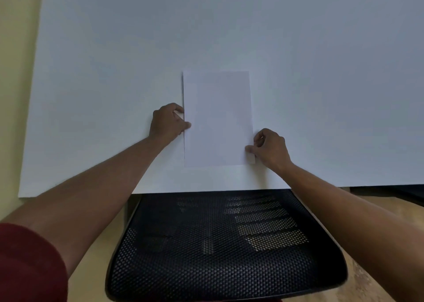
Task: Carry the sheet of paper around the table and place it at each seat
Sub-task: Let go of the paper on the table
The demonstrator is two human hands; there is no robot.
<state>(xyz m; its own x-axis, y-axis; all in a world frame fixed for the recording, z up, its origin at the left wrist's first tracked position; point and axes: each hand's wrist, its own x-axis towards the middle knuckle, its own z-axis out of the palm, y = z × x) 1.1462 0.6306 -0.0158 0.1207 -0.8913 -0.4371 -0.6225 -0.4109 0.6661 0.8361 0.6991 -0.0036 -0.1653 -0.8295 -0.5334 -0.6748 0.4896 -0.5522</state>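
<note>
A blank white sheet of paper (218, 118) lies upright in portrait on the white table (114, 72), close to its near edge. My left hand (168, 122) pinches the sheet's left edge about midway, thumb on top and fingers curled. At the lower right edge, my right hand (270, 149) pinches the paper, thumb on top near the corner. Both arms reach over a chair toward the sheet.
A black mesh office chair back (220, 244) stands tucked under the table's near edge (206, 191), directly below the paper. The table's left edge (32, 95) borders a pale yellow floor. Wooden floor shows at the lower right.
</note>
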